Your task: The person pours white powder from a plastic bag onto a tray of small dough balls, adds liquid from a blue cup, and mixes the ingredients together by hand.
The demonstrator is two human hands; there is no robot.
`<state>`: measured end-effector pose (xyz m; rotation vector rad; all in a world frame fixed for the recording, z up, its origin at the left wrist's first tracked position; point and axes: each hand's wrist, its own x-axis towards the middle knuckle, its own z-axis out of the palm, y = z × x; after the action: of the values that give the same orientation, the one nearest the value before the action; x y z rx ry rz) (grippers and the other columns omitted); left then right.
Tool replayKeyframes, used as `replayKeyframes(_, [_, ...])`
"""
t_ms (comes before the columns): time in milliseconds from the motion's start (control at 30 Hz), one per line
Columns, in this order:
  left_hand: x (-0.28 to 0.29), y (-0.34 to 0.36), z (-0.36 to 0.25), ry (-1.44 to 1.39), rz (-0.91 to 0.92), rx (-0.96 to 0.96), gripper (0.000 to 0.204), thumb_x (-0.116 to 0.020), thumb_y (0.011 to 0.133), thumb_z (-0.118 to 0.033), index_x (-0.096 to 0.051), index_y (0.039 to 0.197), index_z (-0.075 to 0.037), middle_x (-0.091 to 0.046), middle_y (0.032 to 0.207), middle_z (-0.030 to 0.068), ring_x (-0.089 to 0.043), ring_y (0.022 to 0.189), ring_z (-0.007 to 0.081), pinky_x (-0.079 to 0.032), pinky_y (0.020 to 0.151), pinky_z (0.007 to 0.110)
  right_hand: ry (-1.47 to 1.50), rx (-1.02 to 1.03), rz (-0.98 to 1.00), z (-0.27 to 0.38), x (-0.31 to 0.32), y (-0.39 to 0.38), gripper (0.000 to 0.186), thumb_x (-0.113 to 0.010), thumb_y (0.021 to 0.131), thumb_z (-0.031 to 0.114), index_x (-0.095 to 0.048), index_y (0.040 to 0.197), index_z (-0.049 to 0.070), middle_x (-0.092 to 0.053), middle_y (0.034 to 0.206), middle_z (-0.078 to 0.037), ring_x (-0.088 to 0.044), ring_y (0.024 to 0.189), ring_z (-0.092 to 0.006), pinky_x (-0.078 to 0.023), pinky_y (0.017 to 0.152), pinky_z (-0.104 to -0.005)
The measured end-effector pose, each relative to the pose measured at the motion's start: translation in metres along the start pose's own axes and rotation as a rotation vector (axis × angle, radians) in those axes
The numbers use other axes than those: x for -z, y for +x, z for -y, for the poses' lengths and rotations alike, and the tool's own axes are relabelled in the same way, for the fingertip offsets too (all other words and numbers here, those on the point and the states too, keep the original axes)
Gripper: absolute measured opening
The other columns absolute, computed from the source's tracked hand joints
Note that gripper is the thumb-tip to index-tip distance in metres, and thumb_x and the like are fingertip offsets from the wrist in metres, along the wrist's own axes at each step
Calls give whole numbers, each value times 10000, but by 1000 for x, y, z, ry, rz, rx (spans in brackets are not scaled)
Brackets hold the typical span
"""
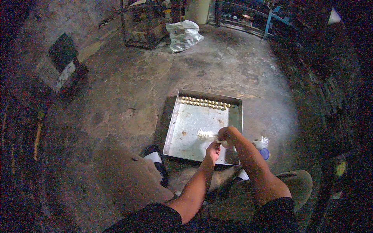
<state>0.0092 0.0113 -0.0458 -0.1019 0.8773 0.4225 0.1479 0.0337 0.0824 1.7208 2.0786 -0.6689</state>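
On the bare, stained concrete floor (128,77), just ahead of the seated person's bent legs, lies a wide, square metal tray (186,124) with low upright walls, turned slightly askew. Its base is dull silver, marked by a few brownish patches. Along the far wall inside it run two close rows of small, round, pale-yellow balls (205,105), reaching from the far left corner most of the way to the right. Nearer the middle, a little right of centre, a small crumbly white heap (203,134) lies loose on the metal.

Both forearms reach over the near part of the tray. The right hand (227,134) bends down just right of the white heap, its fingers turned under and mostly hidden; whether they are apart or clamped on something, I cannot tell. The left hand (213,150) is just below it on the near side, fingers bent up toward the right one; blur hides whether they close on anything.

Far off stand a tall pale bucket (199,11) and a slumped whitish plastic bag (183,37), contents unseen. Right of the tray rest a small clear bag (262,142) and, touching or just beside it, a round blue object (264,153).
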Motion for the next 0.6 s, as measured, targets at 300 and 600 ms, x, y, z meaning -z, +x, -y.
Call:
replayKeyframes(300, [-10,-7,17,-48,16,-173,105,-701,848,-196,-630,885,-127,-598,704,-1,-497,525,111,-366,441,239,68,115,-302,-6,-16,-23,415,-604,833,432,-708,900,36,-701,868,-144,-632,777,-336,-513,730,-454])
replayKeyframes(600, [-8,-5,-2,-8,126,-241,138,-634,913,-236,-659,985,-120,-646,793,-2,-559,618,103,-404,486,207,375,-170,-192,-17,-9,13,605,-498,914,550,-707,873,-16,-707,961,-200,-662,810,-396,-507,756,-492])
